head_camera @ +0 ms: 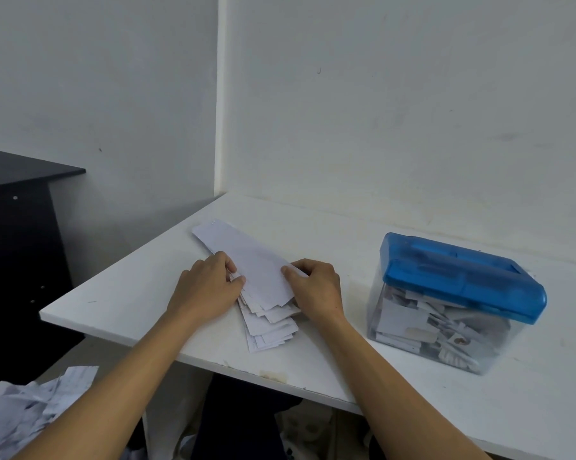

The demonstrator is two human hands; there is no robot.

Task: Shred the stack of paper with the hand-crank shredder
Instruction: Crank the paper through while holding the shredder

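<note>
Paper lay in a loose, fanned stack of white cut strips (pixel 270 327) near the front edge of the white table (pixel 130 293), directly ahead of the person. One long white top strip (pixel 246 257) ran from the stack toward eleven o'clock. The left hand (pixel 210 287) pinched this strip's nine o'clock edge between thumb and curled fingers, and the right hand (pixel 316 290) pinched the three o'clock edge the same way, with its palm over the stack's right side. At three o'clock from the stack, well apart from it, stood the hand-crank shredder with a translucent blue lid and clear plastic bin (pixel 455 303). Its bin looked largely full of cuttings, and no crank showed from this angle. The strips looked light, thin and limp, likely to slide over one another and to sag or crease if lifted by one end. Taking a single strip by both long edges, or near one short end with the other hand supporting, seemed the safer hold for feeding it straight into the slot. More white shreds (pixel 24 410) lay heaped at seven o'clock, below the table.
</note>
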